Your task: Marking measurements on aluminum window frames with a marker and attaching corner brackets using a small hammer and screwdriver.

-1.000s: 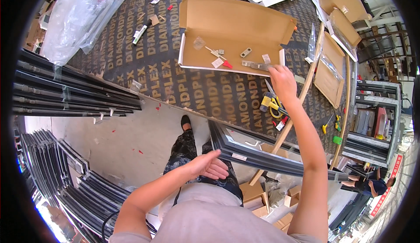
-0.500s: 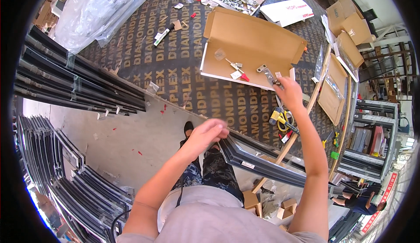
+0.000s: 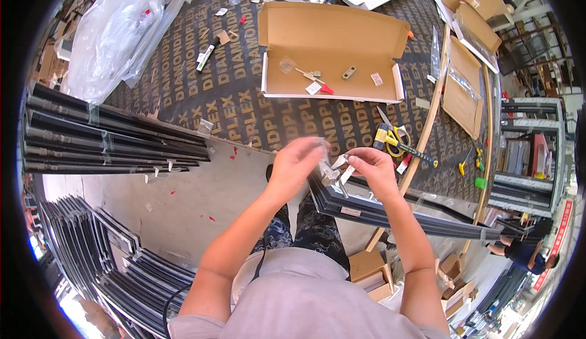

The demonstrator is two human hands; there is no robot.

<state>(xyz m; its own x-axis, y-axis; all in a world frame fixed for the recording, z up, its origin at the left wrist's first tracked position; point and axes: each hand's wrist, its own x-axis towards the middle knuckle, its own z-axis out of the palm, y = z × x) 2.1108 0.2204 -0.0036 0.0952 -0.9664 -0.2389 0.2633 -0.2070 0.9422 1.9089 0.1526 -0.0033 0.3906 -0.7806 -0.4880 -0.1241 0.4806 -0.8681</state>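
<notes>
While the right hand point(image 3: 375, 167) pinches a metal fitting point(image 3: 332, 174) above black frames point(image 3: 373, 212), left hand point(image 3: 296, 163) too blurred to tell its grip, open cardboard box point(image 3: 332, 29), hammer point(image 3: 417, 154) beyond, printed plywood bench point(image 3: 235, 116), pale floor point(image 3: 189, 201).

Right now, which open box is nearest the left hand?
The white-edged box, red piece inside, beyond the left hand; the brown box lies farther right.
</notes>
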